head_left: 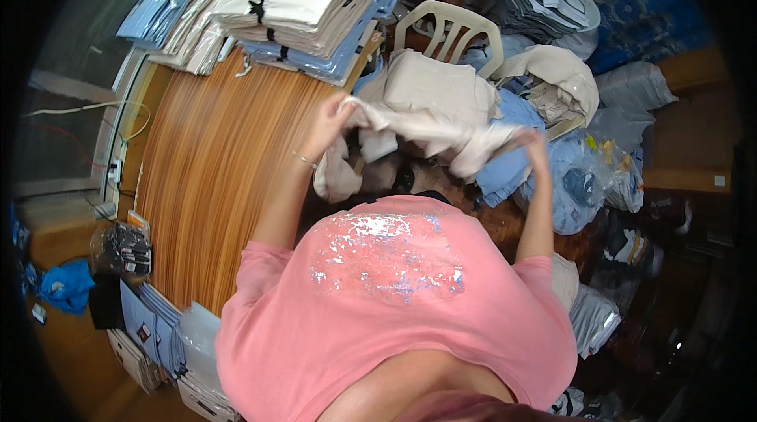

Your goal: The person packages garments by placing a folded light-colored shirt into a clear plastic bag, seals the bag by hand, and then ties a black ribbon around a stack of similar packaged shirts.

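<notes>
Garment (pixel 418 128), lt. beige, held up in midair btwn both hands, just off the R edge of the table (pixel 225 166). Blurred along most of its length; hard to tell type, or front from back. L hand (pixel 335 116) closed on one end, nr the table edge; R hand (pixel 531 140) clamped on the other, out to the R & a bit lower in view. Hands well apart, cloth strung loosely btwn, rumpled toward the R end; R fingers too blurred to make out singly. Bracelet (pixel 303 159) on L wrist. Forearms bare below short sleeves of a pink top (pixel 441 319) w/ patchy white-&-blue print. Just beyond the cloth: beige pile (pixel 438 84), loosely heaped, in front of a cream plastic chair (pixel 449 18) w/ slatted back. To R: blue cloth (pixel 505 181), partly hidden; clear bag (pixel 582 189) w/ bluish contents; another beige heap (pixel 568 75) above. Upper R: grey-&-white stack (pixel 544 0), nr a dk. blue patterned drape (pixel 650 16). Table wood-grain, brown-striped; at far end, tall bagged stack (pixel 296 0), cream over blue, tied w/ black strip. Beside that, on L, blue bundle (pixel 168 2) & beige bundle (pixel 192 34), touching. Far L, below: black packets (pixel 130 248) in clear wrap by table edge; bright blue bag (pixel 67 284) farther out. Lower L: folded blue shirts (pixel 154 331), also in a stack.
</notes>
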A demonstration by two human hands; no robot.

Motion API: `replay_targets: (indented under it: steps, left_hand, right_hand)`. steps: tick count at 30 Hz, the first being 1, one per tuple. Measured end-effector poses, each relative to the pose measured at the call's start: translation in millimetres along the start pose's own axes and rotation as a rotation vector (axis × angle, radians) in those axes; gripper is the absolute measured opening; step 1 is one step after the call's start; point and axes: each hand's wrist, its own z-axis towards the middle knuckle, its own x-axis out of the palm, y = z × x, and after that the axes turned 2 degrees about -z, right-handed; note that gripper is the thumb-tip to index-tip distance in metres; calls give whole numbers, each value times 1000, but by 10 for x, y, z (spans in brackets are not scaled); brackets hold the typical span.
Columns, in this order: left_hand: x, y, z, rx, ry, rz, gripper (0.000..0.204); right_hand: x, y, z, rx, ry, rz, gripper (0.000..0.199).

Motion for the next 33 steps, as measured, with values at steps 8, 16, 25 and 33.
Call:
replay_targets:
  steps: [8,16,25,33]
  left_hand:
    - [-650,-1502,-121,563,-526,580,14]
    - [-977,-1898,-645,565,-1104,494,11]
    - [-1189,-2194,-1822,541,-1546,926,11]
    - [-1648,-2552,-2887,488,-1785,1092,15]
  right_hand:
    - [-754,2144,799,-538,-222,683,17]
    - [33,3065,1788,-424,628,623,27]
    - [1751,3768,1457,-425,1197,329,18]
    - [1863,4723,1117,-867,1199,242,11]
